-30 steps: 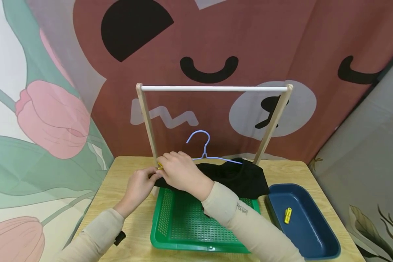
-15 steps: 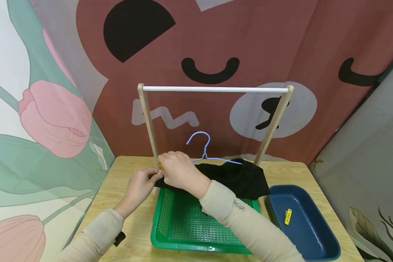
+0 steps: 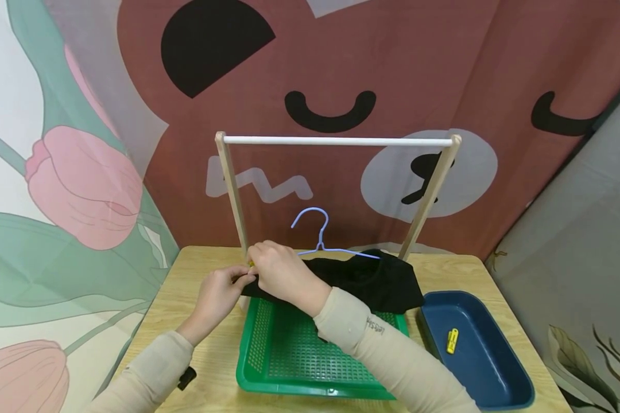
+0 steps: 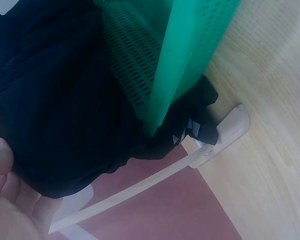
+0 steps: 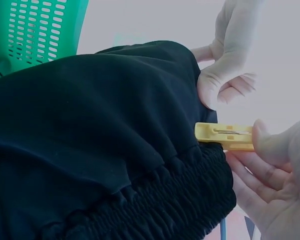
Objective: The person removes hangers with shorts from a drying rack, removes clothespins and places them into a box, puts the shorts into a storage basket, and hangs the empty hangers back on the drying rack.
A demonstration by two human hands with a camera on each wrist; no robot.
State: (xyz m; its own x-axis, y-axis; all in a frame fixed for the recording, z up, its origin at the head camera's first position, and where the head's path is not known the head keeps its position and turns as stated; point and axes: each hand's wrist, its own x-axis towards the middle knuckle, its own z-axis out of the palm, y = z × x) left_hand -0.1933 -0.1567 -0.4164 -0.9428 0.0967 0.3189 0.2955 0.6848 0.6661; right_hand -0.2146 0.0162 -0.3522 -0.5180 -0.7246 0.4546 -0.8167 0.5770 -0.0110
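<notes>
A black garment (image 3: 392,284) with a gathered elastic band lies over the back of the green basket, beside a blue hanger (image 3: 321,238). My left hand (image 3: 219,295) pinches the garment's left corner between thumb and fingers. Right next to it, my right hand (image 3: 284,275) holds a yellow clothespin (image 5: 225,136) between thumb and fingers. In the right wrist view the clothespin's tip lies on the cloth edge just above the gathered band. Whether its jaws bite the hanger there is hidden. The hanger's left arm is behind my right hand.
A wooden rack with a white crossbar (image 3: 336,141) stands at the back of the table. The green basket (image 3: 310,389) sits in front. To its right, a dark blue tray (image 3: 485,355) holds another yellow clothespin (image 3: 452,341).
Both hands stay at the same corner of the garment. The right hand has sunk very slightly, and less of the clothespin shows in the head view.
</notes>
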